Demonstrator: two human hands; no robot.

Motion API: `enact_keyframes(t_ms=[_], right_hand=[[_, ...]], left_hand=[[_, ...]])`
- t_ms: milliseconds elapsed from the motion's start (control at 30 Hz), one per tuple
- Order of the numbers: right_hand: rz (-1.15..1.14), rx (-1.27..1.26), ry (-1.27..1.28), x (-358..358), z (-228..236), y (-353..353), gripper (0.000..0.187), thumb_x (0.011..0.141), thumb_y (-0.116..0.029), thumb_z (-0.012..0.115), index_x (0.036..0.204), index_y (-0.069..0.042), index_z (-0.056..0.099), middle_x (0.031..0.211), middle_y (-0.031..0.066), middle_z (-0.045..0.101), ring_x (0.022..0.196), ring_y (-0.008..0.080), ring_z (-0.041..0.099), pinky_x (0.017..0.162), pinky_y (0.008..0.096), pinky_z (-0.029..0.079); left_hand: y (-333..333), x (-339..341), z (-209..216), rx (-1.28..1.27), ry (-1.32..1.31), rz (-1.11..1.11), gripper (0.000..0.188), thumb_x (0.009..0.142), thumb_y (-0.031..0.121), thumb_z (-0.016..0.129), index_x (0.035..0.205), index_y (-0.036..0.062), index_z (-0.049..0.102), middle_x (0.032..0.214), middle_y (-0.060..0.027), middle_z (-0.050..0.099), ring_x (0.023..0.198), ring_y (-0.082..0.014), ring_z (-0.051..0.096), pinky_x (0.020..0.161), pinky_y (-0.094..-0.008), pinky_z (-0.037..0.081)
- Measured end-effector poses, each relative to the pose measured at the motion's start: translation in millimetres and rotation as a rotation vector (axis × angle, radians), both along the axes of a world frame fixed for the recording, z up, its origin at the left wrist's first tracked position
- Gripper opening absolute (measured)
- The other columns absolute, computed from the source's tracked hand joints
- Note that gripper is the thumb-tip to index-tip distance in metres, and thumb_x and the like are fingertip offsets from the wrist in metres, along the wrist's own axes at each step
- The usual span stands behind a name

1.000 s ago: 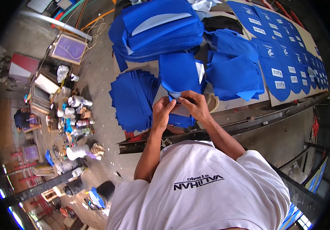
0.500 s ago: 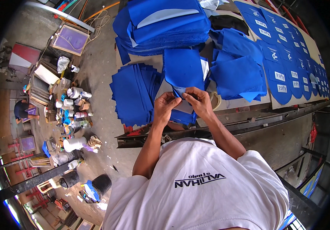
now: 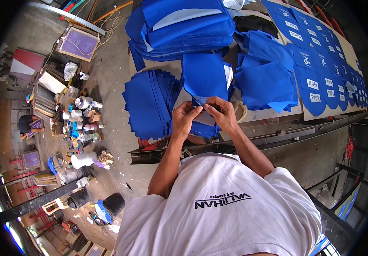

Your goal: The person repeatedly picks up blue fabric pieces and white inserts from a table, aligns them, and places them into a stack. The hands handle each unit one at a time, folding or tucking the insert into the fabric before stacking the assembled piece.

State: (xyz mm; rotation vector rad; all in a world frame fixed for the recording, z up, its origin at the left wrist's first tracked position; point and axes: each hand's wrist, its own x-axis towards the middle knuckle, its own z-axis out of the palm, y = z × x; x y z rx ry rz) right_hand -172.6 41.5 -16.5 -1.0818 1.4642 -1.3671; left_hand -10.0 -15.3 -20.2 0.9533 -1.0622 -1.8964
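Observation:
A blue fabric piece [image 3: 204, 77] lies in front of me, its near edge lifted and curled to show a paler underside. My left hand [image 3: 185, 118] pinches that edge between thumb and fingers. Close beside it, my right hand [image 3: 220, 112] pinches the same edge, the two thumbs almost meeting. To the left, a fanned stack of blue fabric pieces [image 3: 147, 104] rests on the table. Another loose pile of blue pieces [image 3: 264, 83] lies to the right. Behind my hands rises a thick stack of blue cloth [image 3: 184, 34].
A roll of tape [image 3: 240, 112] sits right of my right hand. Printed blue panels [image 3: 320, 77] cover a board at the far right. A metal rail [image 3: 295, 135] runs along the table's near edge. On the floor at left stand several bottles and containers [image 3: 77, 114]; a person [image 3: 27, 123] sits beyond.
Both hands stay in nearly the same place, still pinching the fabric. The lifted edge has shifted slightly between the fingers.

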Motion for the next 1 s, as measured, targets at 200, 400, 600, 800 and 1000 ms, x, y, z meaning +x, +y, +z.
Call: enact_keyframes(t_ms=[200, 400, 600, 800, 1000], right_hand=[[0.014, 0.056, 0.014, -1, 6, 1, 0.025, 0.090, -0.016, 0.072, 0.103, 0.004, 0.067, 0.092, 0.0098, 0.071, 0.086, 0.0129, 0.064, 0.076, 0.0283, 0.050], [-0.010, -0.062, 0.500, 6, 19, 0, 0.032, 0.084, -0.015, 0.073, 0.108, 0.006, 0.066, 0.112, 0.0174, 0.068, 0.102, 0.0299, 0.064, 0.085, 0.0355, 0.050], [-0.080, -0.155, 0.908, 6, -5, -9, 0.045, 0.081, -0.006, 0.065, 0.126, -0.005, 0.062, 0.140, 0.0095, 0.058, 0.136, 0.0322, 0.046, 0.114, 0.0515, 0.029], [-0.040, -0.065, 0.870, 4, -9, -9, 0.056, 0.082, -0.004, 0.061, 0.138, -0.012, 0.057, 0.147, 0.0059, 0.053, 0.142, 0.0298, 0.040, 0.119, 0.0559, 0.019], [-0.050, -0.075, 0.822, 7, -7, -9, 0.051, 0.084, -0.006, 0.061, 0.135, -0.011, 0.059, 0.146, 0.0063, 0.053, 0.142, 0.0297, 0.041, 0.119, 0.0558, 0.019]], left_hand=[[2, -1, 3, -0.003, 0.049, -0.009, 0.012, 0.095, 0.011, 0.066, 0.099, -0.0001, 0.066, 0.094, -0.0054, 0.068, 0.086, -0.0126, 0.067, 0.083, -0.0305, 0.059], [1, -4, 4, -0.130, -0.090, 0.005, 0.013, 0.098, 0.010, 0.061, 0.092, -0.0009, 0.063, 0.082, 0.0004, 0.061, 0.074, -0.0044, 0.058, 0.076, -0.0269, 0.058], [0, 4, 0, -0.104, -0.093, 0.073, 0.023, 0.101, 0.019, 0.059, 0.081, 0.0077, 0.058, 0.076, 0.0055, 0.052, 0.071, -0.0016, 0.051, 0.069, -0.0245, 0.054], [-22, 71, 19, -0.027, -0.124, 0.436, 0.021, 0.093, 0.026, 0.064, 0.077, 0.0144, 0.057, 0.077, 0.0037, 0.058, 0.071, -0.0067, 0.057, 0.064, -0.0239, 0.050], [-45, 178, -40, 0.073, -0.323, 0.564, 0.022, 0.092, 0.015, 0.064, 0.074, 0.0142, 0.052, 0.075, 0.0031, 0.054, 0.068, -0.0082, 0.057, 0.065, -0.0260, 0.055]])
